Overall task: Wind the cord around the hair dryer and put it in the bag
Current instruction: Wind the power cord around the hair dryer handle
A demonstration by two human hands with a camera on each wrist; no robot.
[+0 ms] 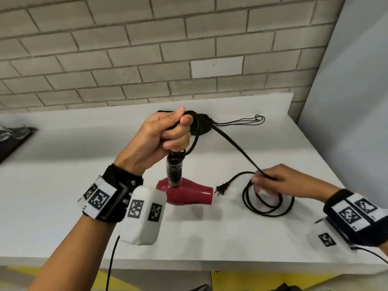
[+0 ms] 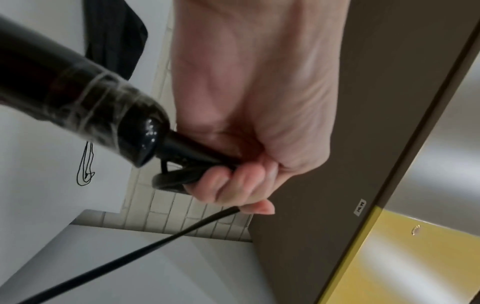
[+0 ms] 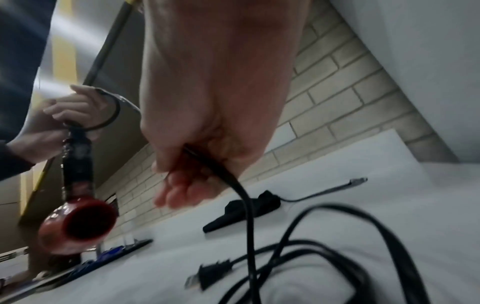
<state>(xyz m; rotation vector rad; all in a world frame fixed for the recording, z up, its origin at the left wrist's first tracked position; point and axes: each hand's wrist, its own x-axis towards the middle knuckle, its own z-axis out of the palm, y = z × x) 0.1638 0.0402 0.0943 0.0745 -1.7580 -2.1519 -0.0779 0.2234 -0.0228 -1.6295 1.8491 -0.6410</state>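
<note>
My left hand [image 1: 172, 133] holds the red hair dryer [image 1: 186, 194] up above the white table, gripping the cord end of its black handle [image 1: 174, 171] so the red barrel hangs below. A short loop of the black cord [image 1: 231, 143] shows beside my left fist. From there the cord runs taut down to my right hand [image 1: 270, 181], which pinches it above the table. The rest of the cord lies in loose coils [image 1: 268, 198] under that hand, with the plug [image 1: 221, 189] beside them. The black drawstring bag [image 1: 199, 124] lies flat behind my left hand.
The white table [image 1: 63, 164] meets a brick wall at the back, and a grey panel stands at the right. A dark flat object [image 1: 14, 139] lies at the far left edge. The bag's thin strings [image 1: 247, 120] trail to the right.
</note>
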